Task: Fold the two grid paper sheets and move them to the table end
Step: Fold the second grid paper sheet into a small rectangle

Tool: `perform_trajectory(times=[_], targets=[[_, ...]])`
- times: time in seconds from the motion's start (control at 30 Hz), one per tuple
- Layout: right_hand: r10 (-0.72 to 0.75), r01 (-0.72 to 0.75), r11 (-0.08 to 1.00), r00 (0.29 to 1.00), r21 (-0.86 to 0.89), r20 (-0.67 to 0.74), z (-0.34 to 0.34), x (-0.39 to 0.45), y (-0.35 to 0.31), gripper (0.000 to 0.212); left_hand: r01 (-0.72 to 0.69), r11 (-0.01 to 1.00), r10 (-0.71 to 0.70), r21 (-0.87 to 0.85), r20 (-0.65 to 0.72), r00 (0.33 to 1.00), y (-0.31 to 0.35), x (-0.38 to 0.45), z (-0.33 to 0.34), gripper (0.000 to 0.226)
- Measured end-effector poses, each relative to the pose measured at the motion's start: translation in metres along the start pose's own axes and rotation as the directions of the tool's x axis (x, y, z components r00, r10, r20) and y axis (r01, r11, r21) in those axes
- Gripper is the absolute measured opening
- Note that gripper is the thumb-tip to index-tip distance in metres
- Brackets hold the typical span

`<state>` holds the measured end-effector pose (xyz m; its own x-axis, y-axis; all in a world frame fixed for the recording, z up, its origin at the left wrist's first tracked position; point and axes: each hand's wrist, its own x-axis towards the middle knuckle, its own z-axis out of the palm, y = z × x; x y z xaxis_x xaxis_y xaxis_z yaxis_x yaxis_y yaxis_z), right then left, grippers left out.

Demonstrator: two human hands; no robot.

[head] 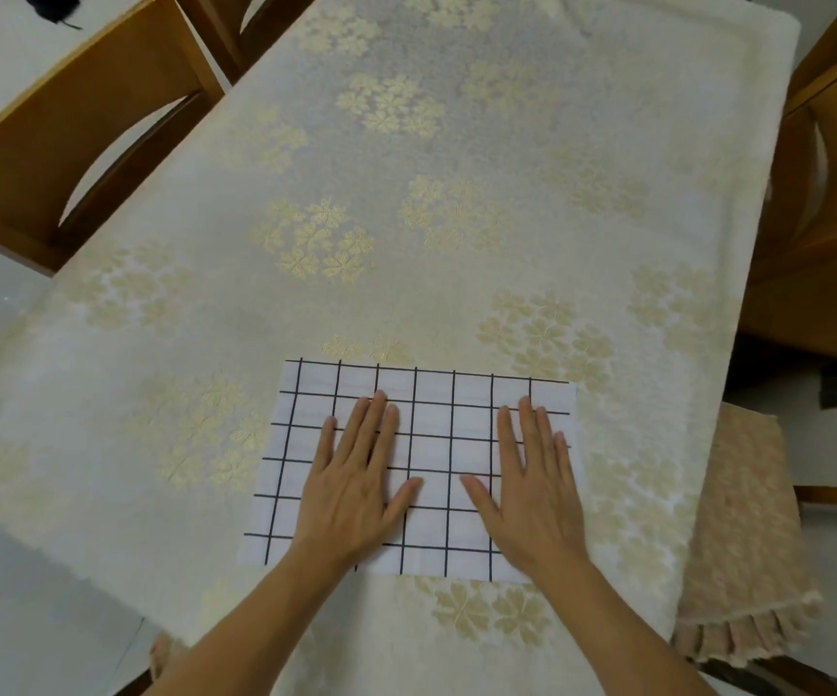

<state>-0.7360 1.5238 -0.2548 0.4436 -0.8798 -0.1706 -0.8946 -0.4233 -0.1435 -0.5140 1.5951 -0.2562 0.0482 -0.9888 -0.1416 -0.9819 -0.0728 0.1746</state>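
Hands flat on grid paper, floral tablecloth, wooden chairs around

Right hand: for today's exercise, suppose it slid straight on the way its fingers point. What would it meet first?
The right hand lies flat on the grid paper, fingers pointing away. It would first cross the paper's far edge, then meet only bare tablecloth; the way looks free.

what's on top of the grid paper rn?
Both hands lie flat on the grid paper: left hand, right hand. Whether a second sheet lies beneath is hidden.
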Motion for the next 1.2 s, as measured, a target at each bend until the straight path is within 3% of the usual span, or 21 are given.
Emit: perform_trajectory(times=[0.33,0.43,0.5,0.63,0.77,0.83,1.0,1.2], targets=[[-0.017,0.017,1.0,0.999,-0.002,0.031,0.001,-0.003,0.004,0.085,0.026,0.999,-0.028,0.033,0.043,0.999,0.002,-0.002,-0.003,0.078],[-0.081,0.081,0.996,0.996,-0.019,0.036,-0.011,0.001,0.009,0.079,0.152,0.988,-0.152,0.009,-0.005,0.988,0.01,-0.012,-0.015,0.072],[-0.243,0.243,0.968,0.97,-0.054,0.017,-0.026,0.009,0.012,0.071,0.277,0.961,-0.276,0.002,-0.073,0.958,0.017,-0.027,-0.027,0.066],[-0.617,0.617,0.782,0.786,-0.088,0.022,-0.051,0.039,-0.001,0.056,0.458,0.889,-0.453,-0.004,-0.156,0.878,0.025,-0.066,-0.045,0.051],[-0.811,0.804,0.57,0.583,-0.167,0.04,-0.071,0.071,-0.04,0.045,0.593,0.802,-0.596,-0.074,-0.175,0.784,0.023,-0.093,-0.044,0.035],[-0.854,0.846,0.496,0.517,-0.197,0.067,-0.075,0.082,-0.064,0.044,0.63,0.772,-0.633,-0.079,-0.175,0.754,0.017,-0.099,-0.04,0.033],[-0.889,0.892,0.406,0.436,-0.197,0.141,-0.064,0.11,-0.12,0.04,0.736,0.663,-0.748,-0.138,-0.176,0.64,-0.004,-0.095,-0.036,0.03],[-0.93,0.949,0.249,0.29,-0.192,0.228,-0.049,0.134,-0.169,0.046,0.784,0.599,-0.8,-0.165,-0.164,0.577,-0.025,-0.088,-0.026,0.033]])
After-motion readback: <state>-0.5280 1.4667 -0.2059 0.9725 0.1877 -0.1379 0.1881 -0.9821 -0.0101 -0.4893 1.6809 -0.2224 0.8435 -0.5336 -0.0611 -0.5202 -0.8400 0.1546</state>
